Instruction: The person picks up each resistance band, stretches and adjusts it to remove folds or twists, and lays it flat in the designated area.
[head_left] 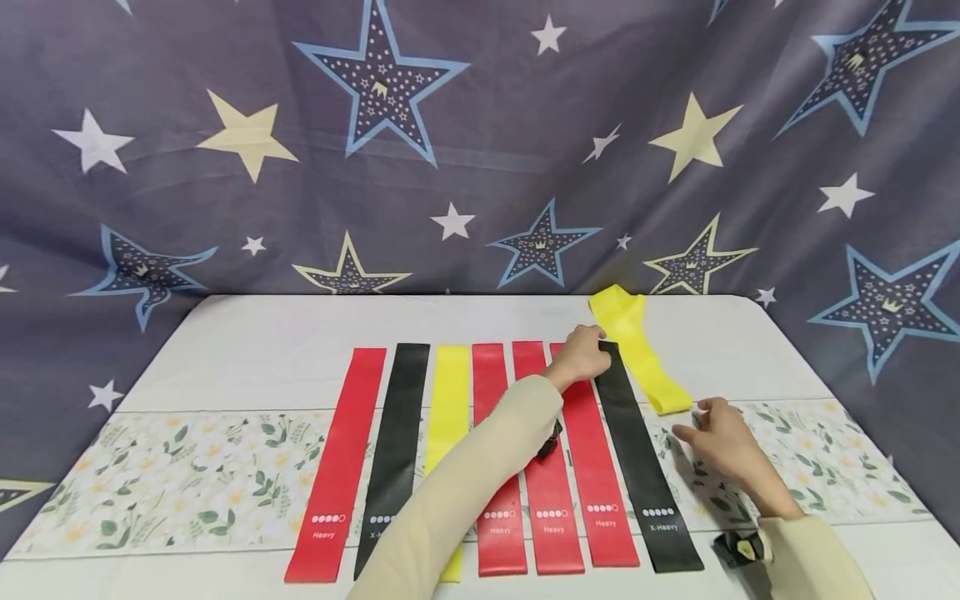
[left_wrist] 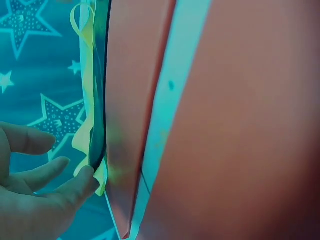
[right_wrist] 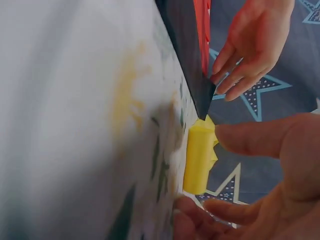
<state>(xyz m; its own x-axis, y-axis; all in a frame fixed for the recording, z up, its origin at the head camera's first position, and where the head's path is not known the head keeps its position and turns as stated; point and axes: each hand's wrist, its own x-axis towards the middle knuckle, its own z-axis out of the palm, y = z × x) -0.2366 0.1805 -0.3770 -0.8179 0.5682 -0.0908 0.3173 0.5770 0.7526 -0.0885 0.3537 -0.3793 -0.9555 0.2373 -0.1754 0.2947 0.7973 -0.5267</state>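
Flat resistance bands lie side by side on the table. My left hand [head_left: 581, 357] reaches across them, its fingertips at the far end of the rightmost black band [head_left: 648, 467], marked X-Heavy. In the left wrist view its fingers [left_wrist: 42, 175] are loosely bent. A loose, twisted yellow band [head_left: 637, 342] lies to the right of that black one, its far end raised in a fold. My right hand [head_left: 723, 442] hovers beside the yellow band's near end, thumb and fingers apart with nothing between them.
Further left in the row are red bands [head_left: 330, 475], another black band [head_left: 401, 408] and a flat yellow band [head_left: 450, 392], partly covered by my left sleeve [head_left: 465, 483]. A floral strip [head_left: 195, 475] crosses the white table [head_left: 277, 350]. Behind hangs a star-patterned cloth [head_left: 480, 108].
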